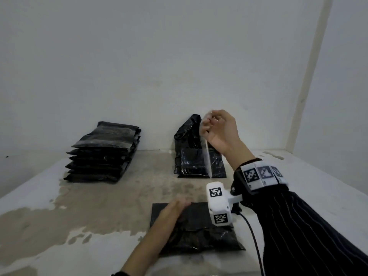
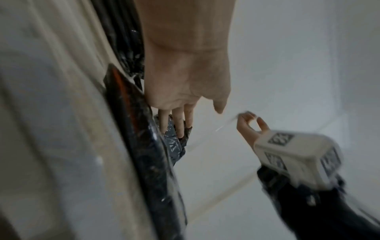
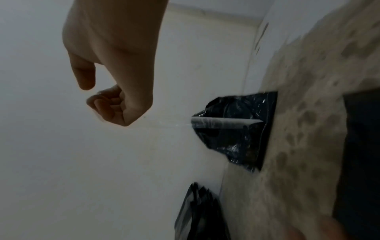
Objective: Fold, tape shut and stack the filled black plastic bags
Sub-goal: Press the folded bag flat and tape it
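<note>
- At 10 o'clock on the counter point(image 1: 59, 226): stack of folded black bags point(image 1: 103, 154), several high, edges roughly aligned. Reads as finished work.
- At 6 o'clock, nearest the person: bag in hand point(image 1: 191, 230) lies flat, top flap folded down. Left hand point(image 1: 171, 214) rests on the flap, fingers straight, pressing it flat. No tape visible on it yet.
- At 12 o'clock, against the wall: pile of loose black bags point(image 1: 197, 152), one standing crumpled with its top open. Judged as the unprocessed supply.
- At 1 o'clock, raised above that pile: right hand point(image 1: 221, 130), fingers curled, pinching the upper end of a clear tape strip point(image 1: 206, 152) that hangs down to the pile, to which its lower end appears stuck.
- Progress: a good share stacked; current bag folded but unsealed; taping, stacking and the far pile remain.
</note>
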